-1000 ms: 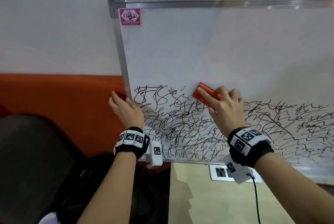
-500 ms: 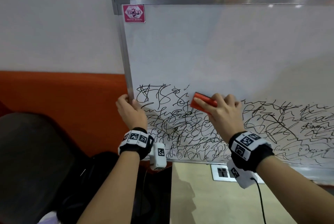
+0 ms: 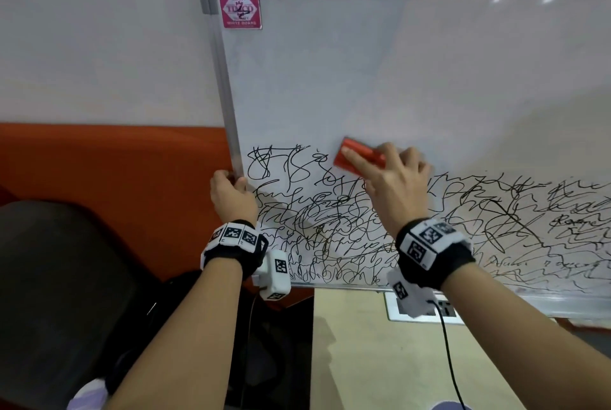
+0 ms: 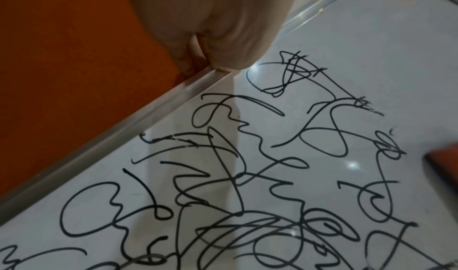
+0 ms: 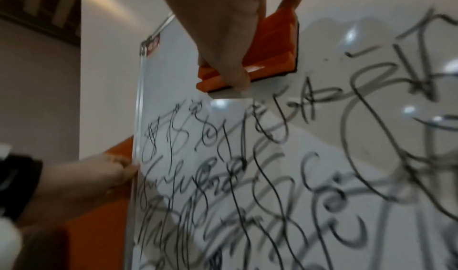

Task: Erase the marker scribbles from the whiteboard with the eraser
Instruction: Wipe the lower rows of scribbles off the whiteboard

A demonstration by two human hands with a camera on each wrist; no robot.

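Gripping the red eraser [image 3: 358,156] between thumb and fingers, the right hand [image 3: 393,184] presses its pad flat against the whiteboard [image 3: 380,79], at the upper edge of the black marker scribbles [image 3: 330,227]. The eraser lies tilted, its left end slightly higher, just right of the topmost left scribbles. Above it the board surface is bare; below and to the right, dense scribbles fill the lower band down to the bottom frame. The left hand [image 3: 231,194] is curled round the board's left metal frame [image 3: 228,105], thumb on the front face and fingers behind, at the level of the top scribbles. In the right wrist view the eraser [image 5: 272,53] shows an orange-red body with a dark pad touching the board. A red label [image 3: 240,11] sits in the board's top left corner. Behind the board's left edge runs an orange panel [image 3: 115,171]; beneath the board lie a pale table [image 3: 363,360] and a wall socket [image 3: 396,308].
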